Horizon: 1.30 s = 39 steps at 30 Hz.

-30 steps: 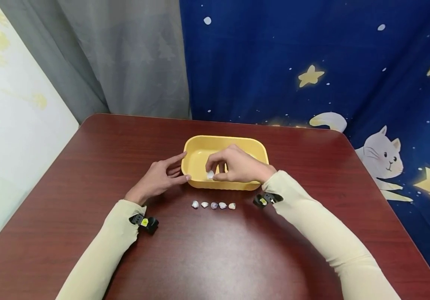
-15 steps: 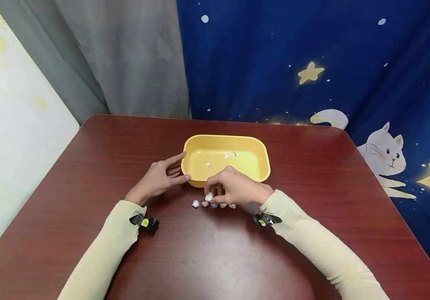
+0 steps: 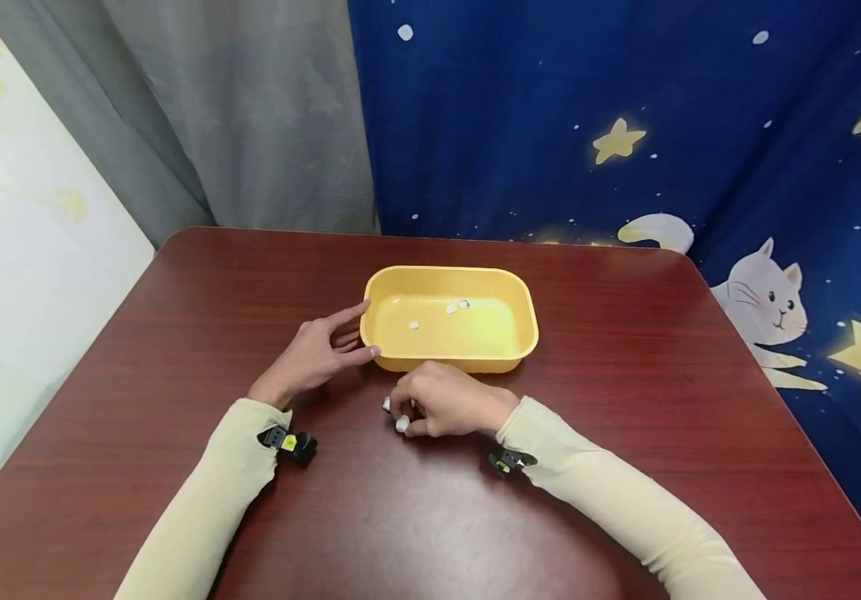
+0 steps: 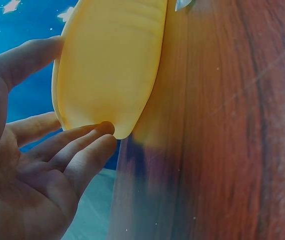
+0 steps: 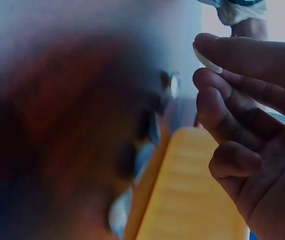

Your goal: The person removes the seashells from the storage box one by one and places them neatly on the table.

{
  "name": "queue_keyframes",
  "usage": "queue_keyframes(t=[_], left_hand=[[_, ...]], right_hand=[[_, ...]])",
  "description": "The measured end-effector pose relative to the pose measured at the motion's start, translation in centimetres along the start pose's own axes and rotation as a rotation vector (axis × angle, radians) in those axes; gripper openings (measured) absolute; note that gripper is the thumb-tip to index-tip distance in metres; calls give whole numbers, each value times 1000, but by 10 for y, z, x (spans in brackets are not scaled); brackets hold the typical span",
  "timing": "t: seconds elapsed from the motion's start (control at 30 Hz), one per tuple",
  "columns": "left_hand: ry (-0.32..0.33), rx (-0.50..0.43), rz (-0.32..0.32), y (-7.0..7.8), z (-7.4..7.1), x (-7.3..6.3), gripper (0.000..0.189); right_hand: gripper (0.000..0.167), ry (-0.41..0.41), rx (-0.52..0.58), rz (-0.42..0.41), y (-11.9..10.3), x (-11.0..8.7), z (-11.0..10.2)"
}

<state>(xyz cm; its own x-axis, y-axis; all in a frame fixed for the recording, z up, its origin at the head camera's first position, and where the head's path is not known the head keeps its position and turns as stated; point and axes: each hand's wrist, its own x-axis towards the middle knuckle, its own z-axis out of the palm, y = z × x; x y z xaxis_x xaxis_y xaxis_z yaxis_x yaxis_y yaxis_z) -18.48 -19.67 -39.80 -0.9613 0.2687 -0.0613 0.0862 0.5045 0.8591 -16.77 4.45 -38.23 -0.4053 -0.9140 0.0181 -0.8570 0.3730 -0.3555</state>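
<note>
My right hand (image 3: 445, 404) pinches a small white seashell (image 3: 402, 424) between thumb and fingertips, low over the table in front of a yellow plastic basin (image 3: 445, 364). The right wrist view shows the pinched seashell (image 5: 208, 61) edge-on. One shell of a row on the table, a seashell (image 3: 387, 404), shows left of my fingers; the hand hides the others in the head view. My left hand (image 3: 306, 362) touches the basin's left end, its fingers (image 4: 85, 145) fairly straight against the outer wall. Inside the basin lie a few pale seashells (image 3: 451, 309).
The right wrist view shows several blurred seashells (image 5: 142, 160) lined up along the basin's front side. A dark red wooden table (image 3: 588, 333) carries everything. A grey curtain (image 3: 265, 108) and a blue star-patterned curtain (image 3: 505, 108) hang behind its far edge.
My right hand has moved from above the basin toward me and slightly left with the seashell, past the row on the table. My left hand has stayed at the basin.
</note>
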Motion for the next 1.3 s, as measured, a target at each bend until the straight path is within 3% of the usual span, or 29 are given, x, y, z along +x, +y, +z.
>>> queue_keyframes(t=[0.2,0.43,0.8,1.03,1.3], left_hand=[[-4,-26,9,-3,0,1,82],[4,-16,25,-3,1,2,81],[5,-25,33,-6,1,3,82],[3,-27,43,-4,1,3,82],[12,4,37,-5,1,3,81]], right_hand=[[12,-36,-80,15,-6,8,10],[10,-17,-140,40,-9,14,14],[10,-31,-75,113,-8,20,17],[15,-54,-61,113,-8,20,9],[15,-21,-37,110,-2,17,-13]])
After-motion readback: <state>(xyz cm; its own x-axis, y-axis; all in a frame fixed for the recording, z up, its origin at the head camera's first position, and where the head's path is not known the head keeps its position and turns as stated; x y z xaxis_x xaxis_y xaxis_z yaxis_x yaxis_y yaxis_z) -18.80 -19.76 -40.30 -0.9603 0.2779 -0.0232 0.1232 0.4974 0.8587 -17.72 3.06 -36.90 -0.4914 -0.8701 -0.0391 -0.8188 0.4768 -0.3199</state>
